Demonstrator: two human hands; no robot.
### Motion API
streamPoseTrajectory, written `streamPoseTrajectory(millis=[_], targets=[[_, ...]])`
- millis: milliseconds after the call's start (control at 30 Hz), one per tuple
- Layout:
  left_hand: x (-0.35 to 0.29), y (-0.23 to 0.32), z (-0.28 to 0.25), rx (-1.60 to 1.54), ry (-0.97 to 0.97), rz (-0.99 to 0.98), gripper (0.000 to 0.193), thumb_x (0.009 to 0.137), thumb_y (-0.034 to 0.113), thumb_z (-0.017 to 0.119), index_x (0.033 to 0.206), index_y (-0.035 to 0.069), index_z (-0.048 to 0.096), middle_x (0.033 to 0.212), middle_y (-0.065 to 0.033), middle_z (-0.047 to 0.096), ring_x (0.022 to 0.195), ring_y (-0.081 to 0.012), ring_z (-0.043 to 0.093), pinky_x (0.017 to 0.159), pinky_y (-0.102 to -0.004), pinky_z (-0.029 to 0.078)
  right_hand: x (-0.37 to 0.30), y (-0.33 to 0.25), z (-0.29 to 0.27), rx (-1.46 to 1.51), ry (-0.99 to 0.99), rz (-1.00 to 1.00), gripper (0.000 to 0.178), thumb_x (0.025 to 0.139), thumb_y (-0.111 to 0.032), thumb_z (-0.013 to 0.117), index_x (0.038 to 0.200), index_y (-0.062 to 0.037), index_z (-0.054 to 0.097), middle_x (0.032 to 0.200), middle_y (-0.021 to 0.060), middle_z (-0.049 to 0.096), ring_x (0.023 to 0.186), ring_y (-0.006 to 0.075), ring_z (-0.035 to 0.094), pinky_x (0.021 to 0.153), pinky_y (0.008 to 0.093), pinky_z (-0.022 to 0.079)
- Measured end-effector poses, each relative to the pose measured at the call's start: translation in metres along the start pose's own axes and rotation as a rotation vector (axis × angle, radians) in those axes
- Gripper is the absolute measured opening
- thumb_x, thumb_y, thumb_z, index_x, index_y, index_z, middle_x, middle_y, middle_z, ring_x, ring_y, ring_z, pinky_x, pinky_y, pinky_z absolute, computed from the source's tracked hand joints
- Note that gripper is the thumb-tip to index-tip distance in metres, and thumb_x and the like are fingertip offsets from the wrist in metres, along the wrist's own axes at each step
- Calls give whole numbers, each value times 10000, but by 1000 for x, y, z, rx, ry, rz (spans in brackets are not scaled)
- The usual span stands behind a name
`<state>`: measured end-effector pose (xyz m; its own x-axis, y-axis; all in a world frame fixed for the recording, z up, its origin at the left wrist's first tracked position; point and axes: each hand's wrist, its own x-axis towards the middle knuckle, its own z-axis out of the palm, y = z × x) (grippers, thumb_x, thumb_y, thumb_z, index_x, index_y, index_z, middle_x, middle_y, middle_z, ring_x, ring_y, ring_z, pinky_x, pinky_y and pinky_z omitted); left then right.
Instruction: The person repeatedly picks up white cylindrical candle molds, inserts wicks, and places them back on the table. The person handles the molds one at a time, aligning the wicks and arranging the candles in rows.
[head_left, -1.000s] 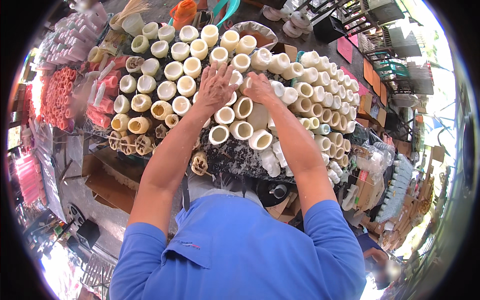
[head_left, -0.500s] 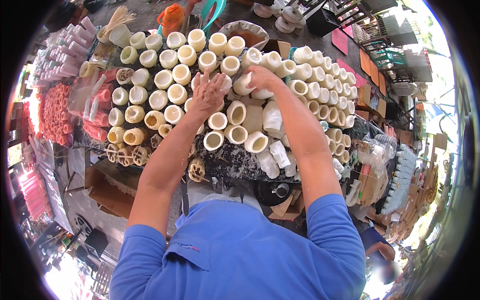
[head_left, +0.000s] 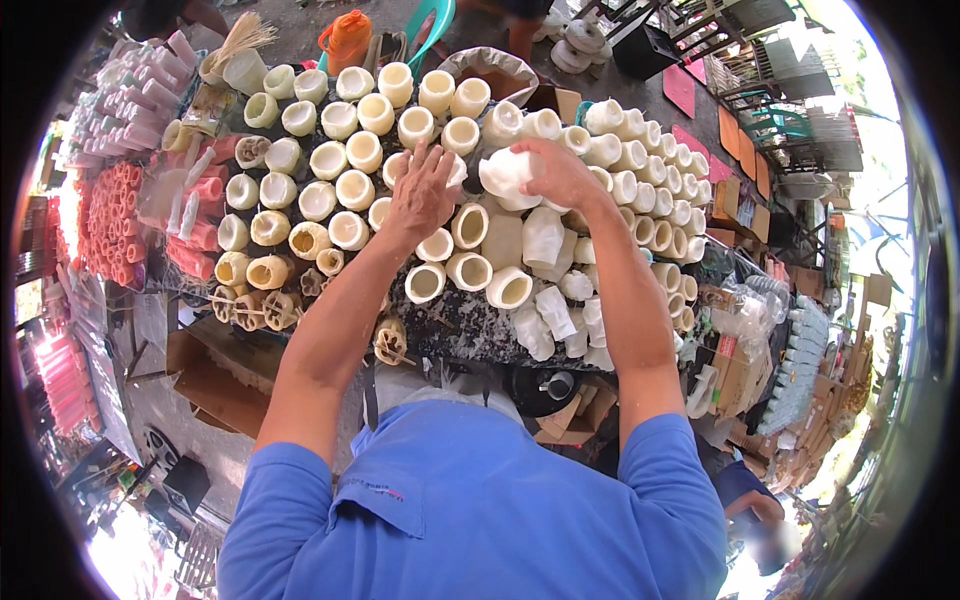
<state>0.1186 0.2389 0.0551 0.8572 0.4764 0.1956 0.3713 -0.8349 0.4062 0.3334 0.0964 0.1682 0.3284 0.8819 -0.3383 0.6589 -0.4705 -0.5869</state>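
Note:
My right hand is closed round a bright white, rounded, uneven piece, lifted among the rows of cups. Whether this piece is solid or hollow cannot be told. With fingers stretched out, my left hand lies over the middle rows, against a pale cup beside its fingertips. Cream-coloured, thick-walled cups stand around both hands, most with their mouths up. Nearer to me, several cups tilt toward my body. White lumpy pieces lie below my right hand.
The dark, white-spattered table carries everything. Pink tube-like pieces are stacked at the left. Tied, stick-braced cups sit at the near edge. An orange jug and a sack stand beyond. A cardboard box is below left.
My right hand has shifted slightly right and turned, and the bright white piece now shows in its grip. My left hand has moved slightly right, its fingers closer together.

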Motion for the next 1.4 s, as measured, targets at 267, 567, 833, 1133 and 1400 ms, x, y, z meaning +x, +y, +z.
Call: streamPoseTrajectory(millis=[267,567,833,1133,1400], targets=[[-74,114,-55,-1570,-256,-510,569,1133,477,483,1413,-4,599,1068,-129,724,905,-183,705,685,-314,584,-170,-15,14,839,24,-92,682,763,117,768,1405,-64,625,1571,76,486,1359,235,576,1134,377,510],[-213,127,14,-1403,-346,-797,402,1094,322,475,1100,-1,714,941,-64,716,837,-154,667,732,-326,546,-277,-23,181,757,222,179,857,740,-210,980,1462,-77,537,1328,164,656,1192,256,656,1042,385,537],[-255,127,83,-1626,-209,-1266,113,1034,85,583,1034,29,682,965,-72,712,859,-185,691,732,-355,569,-300,-1,255,854,439,168,805,771,-235,962,1429,-31,545,1269,191,702,1174,275,686,1030,419,554],[-272,137,53,-1290,-350,-1010,624,1053,294,684,1569,20,462,1252,-160,659,932,-215,698,784,-390,654,-259,-15,267,382,471,228,786,769,-216,896,1426,14,532,1294,275,676,1192,439,671,1040,478,534],[-280,120,48,-1361,-347,-928,728,1066,260,679,1663,27,333,1496,-171,564,1168,-242,672,864,-409,681,-244,-1,307,949,368,261,639,975,-123,751,1533,62,501,1341,178,702,1163,221,706,1010,359,567]])
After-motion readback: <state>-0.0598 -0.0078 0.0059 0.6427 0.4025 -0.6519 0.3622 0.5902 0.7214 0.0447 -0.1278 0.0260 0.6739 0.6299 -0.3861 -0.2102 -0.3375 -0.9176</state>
